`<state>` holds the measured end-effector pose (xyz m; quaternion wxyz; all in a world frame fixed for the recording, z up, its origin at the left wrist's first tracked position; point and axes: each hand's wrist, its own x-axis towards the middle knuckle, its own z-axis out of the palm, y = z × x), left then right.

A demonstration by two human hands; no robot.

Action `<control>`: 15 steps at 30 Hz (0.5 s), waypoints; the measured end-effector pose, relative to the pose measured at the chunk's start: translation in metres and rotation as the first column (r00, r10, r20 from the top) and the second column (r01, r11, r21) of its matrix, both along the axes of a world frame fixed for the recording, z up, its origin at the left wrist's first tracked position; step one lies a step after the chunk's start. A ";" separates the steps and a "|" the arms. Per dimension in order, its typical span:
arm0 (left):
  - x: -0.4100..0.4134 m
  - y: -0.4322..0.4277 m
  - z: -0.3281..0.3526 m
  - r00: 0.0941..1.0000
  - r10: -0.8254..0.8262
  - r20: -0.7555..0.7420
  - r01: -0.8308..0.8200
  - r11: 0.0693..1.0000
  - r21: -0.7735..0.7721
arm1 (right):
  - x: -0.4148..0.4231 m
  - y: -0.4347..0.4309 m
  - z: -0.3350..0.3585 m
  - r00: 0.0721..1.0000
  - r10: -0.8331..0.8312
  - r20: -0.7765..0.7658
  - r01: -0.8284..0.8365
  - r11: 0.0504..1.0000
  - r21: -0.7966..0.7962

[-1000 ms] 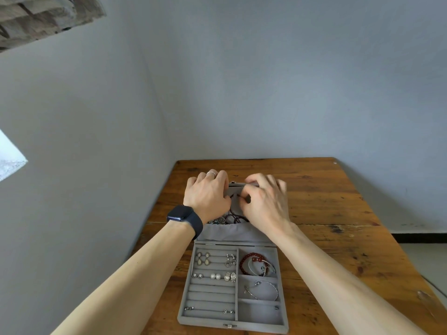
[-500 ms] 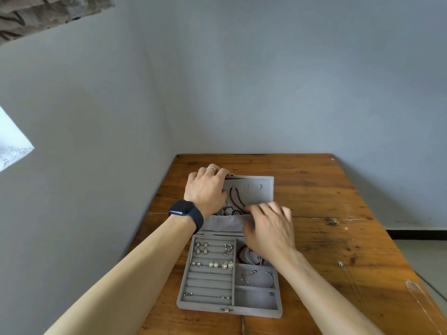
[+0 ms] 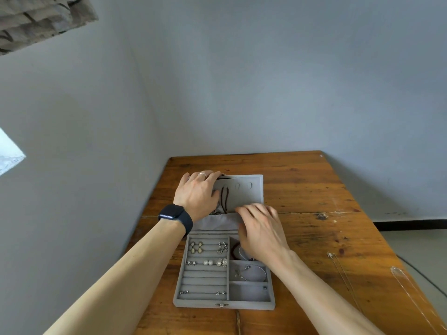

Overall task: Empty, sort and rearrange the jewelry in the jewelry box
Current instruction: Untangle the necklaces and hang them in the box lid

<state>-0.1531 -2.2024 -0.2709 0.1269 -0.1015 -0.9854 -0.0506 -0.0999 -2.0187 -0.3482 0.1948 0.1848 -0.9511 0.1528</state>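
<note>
On the lid (image 3: pixel 251 192) of the jewelry box (image 3: pixel 223 305), the left hand (image 3: pixel 197 192) is curled over the far edge and the right hand (image 3: pixel 262 232) is laid open-fingered; the necklace (image 3: pixel 225 198) is best lifted off slowly.

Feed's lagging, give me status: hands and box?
Left hand holds lid corner. Right hand open, fingers at lid pocket. Jewelry box open, trays loaded. Nothing blocking.
</note>
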 end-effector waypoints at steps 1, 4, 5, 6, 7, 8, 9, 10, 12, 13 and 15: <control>0.003 -0.001 0.000 1.000 -0.004 0.005 0.004 1.000 -0.003 | 0.003 0.002 0.001 1.000 -0.003 -0.010 0.003 1.000 0.006; 0.018 -0.001 0.003 1.000 -0.012 -0.011 0.012 1.000 -0.006 | 0.017 0.008 0.007 0.998 -0.027 -0.049 0.027 1.000 0.006; 0.026 -0.001 0.003 1.000 -0.012 -0.016 0.012 1.000 0.005 | 0.023 0.010 0.010 0.998 -0.038 -0.054 0.038 0.999 0.002; 0.036 0.000 0.002 1.000 -0.011 -0.022 0.011 1.000 0.025 | 0.030 0.012 0.013 0.997 -0.050 -0.058 0.050 0.999 -0.004; 0.047 0.000 0.000 1.000 -0.010 -0.025 0.011 0.999 0.050 | 0.037 0.014 0.016 0.996 -0.061 -0.062 0.060 0.998 -0.012; 0.060 0.001 -0.003 1.000 -0.009 -0.023 0.010 0.997 0.080 | 0.045 0.017 0.018 0.995 -0.072 -0.066 0.071 0.997 -0.018; 0.075 0.002 -0.008 1.000 -0.006 -0.017 0.008 0.994 0.111 | 0.054 0.019 0.021 0.994 -0.082 -0.067 0.081 0.996 -0.023; 0.090 0.003 -0.014 1.000 -0.004 -0.013 0.006 0.990 0.138 | 0.063 0.022 0.023 0.993 -0.092 -0.067 0.091 0.995 -0.028; 0.122 0.005 -0.029 1.000 -0.005 -0.017 0.008 0.985 0.172 | 0.084 0.027 0.025 0.991 -0.110 -0.075 0.107 0.993 -0.045; 0.137 0.006 -0.036 1.000 -0.006 -0.018 0.009 0.983 0.182 | 0.095 0.029 0.025 0.991 -0.114 -0.073 0.110 0.992 -0.054; 0.168 0.007 -0.051 1.000 0.000 -0.028 0.006 0.977 0.213 | 0.120 0.035 0.024 0.991 -0.118 -0.059 0.113 0.990 -0.079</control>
